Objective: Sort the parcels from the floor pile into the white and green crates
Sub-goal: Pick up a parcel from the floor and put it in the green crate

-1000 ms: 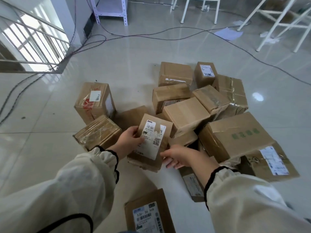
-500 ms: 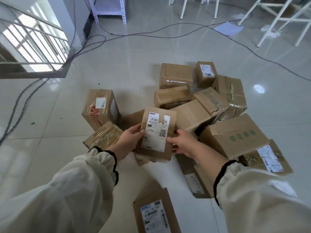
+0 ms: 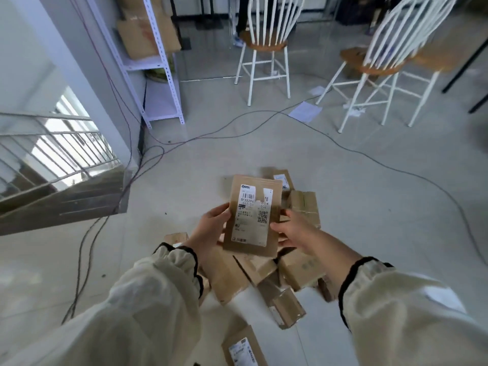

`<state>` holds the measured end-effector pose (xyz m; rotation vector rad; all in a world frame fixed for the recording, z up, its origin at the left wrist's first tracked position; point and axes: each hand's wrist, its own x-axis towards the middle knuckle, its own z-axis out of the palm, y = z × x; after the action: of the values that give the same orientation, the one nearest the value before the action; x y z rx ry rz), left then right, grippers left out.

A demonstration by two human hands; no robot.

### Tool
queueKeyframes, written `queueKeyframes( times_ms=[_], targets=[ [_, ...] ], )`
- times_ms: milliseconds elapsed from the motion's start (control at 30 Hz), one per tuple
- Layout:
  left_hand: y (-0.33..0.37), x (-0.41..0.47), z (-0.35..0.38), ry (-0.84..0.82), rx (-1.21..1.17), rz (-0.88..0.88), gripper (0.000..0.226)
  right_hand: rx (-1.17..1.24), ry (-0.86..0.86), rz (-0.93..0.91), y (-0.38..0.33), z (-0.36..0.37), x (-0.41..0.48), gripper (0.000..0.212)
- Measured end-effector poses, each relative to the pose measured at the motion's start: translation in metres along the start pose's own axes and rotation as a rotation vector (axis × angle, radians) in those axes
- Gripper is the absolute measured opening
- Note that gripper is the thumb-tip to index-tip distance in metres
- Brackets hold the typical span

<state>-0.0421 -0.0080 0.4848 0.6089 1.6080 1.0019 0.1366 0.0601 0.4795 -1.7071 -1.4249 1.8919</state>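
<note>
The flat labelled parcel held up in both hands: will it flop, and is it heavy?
Probably stiff: the flat parcel shows no sag though the left hand and right hand hold only its side edges. Likely light, since loose grips carry it. Its smooth label may be slippery.

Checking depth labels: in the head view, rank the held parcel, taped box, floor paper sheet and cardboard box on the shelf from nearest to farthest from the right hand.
1. held parcel: in the right hand grip, at its left.
2. taped box: on the pile, just beyond the hand.
3. paper sheet: on the floor, far ahead.
4. shelf box: back left, farthest.
</note>
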Motion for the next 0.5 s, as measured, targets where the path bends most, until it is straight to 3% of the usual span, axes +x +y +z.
queueKeyframes(
  times_ms=[233,500],
  targets=[
    [0.154,-0.097,0.048,-0.060,0.055,0.083,0.027,-0.009,0.148,-0.044,-0.113,-0.075,-0.128,0.051],
    [0.221,-0.156,0.103,-0.111,0.080,0.189,0.017,0.098,0.285,-0.072,-0.145,-0.130,-0.214,0.052]
  ],
)
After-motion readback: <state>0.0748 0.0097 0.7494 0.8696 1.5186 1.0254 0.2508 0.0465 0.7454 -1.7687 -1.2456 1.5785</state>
